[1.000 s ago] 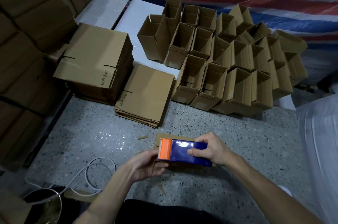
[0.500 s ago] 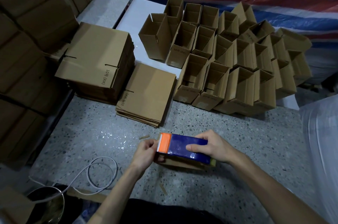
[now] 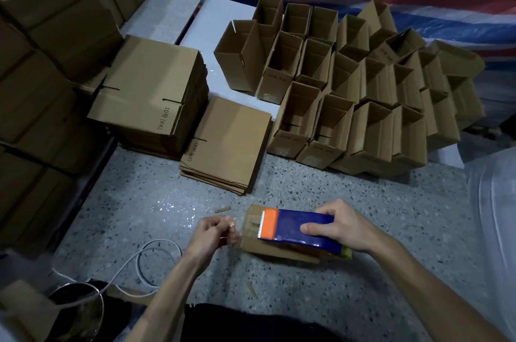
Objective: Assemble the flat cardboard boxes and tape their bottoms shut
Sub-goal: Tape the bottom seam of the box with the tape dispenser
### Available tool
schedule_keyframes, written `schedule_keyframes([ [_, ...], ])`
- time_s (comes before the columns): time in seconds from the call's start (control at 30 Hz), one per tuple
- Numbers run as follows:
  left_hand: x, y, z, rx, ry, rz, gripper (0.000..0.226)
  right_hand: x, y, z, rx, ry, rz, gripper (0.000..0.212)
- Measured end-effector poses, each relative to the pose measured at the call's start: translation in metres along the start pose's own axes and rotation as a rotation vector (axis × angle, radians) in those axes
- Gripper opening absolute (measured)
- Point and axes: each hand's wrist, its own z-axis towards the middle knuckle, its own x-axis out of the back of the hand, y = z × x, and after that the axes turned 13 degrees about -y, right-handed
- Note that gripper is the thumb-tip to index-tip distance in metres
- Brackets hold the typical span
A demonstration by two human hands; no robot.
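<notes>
Taping in hand: right grip [image 3: 343, 230] clasps dispenser [image 3: 296, 225], box [image 3: 268, 248] beneath it; left grip [image 3: 215, 232] pinches tape end [image 3: 234, 225]. Advise holding it taut, centred over the seam.

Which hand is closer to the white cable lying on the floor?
Left. The left hand is just right of the white cable; the right hand is farther right, gripping the tape dispenser.

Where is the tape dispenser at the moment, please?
In the head view, the tape dispenser is lower centre, gripped by the right hand atop the cardboard box.
</notes>
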Motion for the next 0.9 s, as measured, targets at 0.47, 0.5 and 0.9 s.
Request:
schedule_keyframes([
  [0.47, 0.029, -0.027, 0.029, -0.051, -0.005, 0.025, 0.027, -0.020, -0.024, 0.023, -0.280, 0.049, -0.217, 0.046],
  [0.5, 0.031, -0.030, 0.030, -0.051, -0.018, 0.052, 0.029, -0.021, -0.026, 0.026, -0.310, 0.057, -0.236, 0.047],
  [0.9, 0.032, -0.027, 0.048, 0.091, -0.150, 0.253, 0.026, -0.035, -0.024, 0.039, -0.389, 0.138, -0.278, 0.053],
])
